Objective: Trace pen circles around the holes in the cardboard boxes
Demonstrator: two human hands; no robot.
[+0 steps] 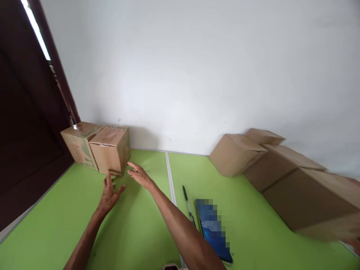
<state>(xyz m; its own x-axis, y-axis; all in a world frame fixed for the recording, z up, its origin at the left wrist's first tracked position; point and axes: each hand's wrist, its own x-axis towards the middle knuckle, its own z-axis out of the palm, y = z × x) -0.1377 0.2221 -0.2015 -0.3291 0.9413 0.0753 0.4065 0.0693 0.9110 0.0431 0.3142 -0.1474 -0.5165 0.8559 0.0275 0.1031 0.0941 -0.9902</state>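
Note:
Two cardboard boxes stand side by side against the wall at the left. My left hand [109, 193] has its fingers spread at the lower front of the nearer cardboard box [104, 157]; a fingertip seems to meet its bottom edge. Just off that box's right side, my right hand [140, 175] reaches with fingers apart and nothing in them. The other cardboard box [78, 148], printed in green, sits close against its left side.
Several blurred cardboard boxes [277, 165] line the right side, with what looks like another person's hand [353, 243] at the frame edge. A pen [186, 200] and a blue packet [213, 234], partly pixelated, lie on the green surface [50, 213]. A dark door [25, 112] borders the left.

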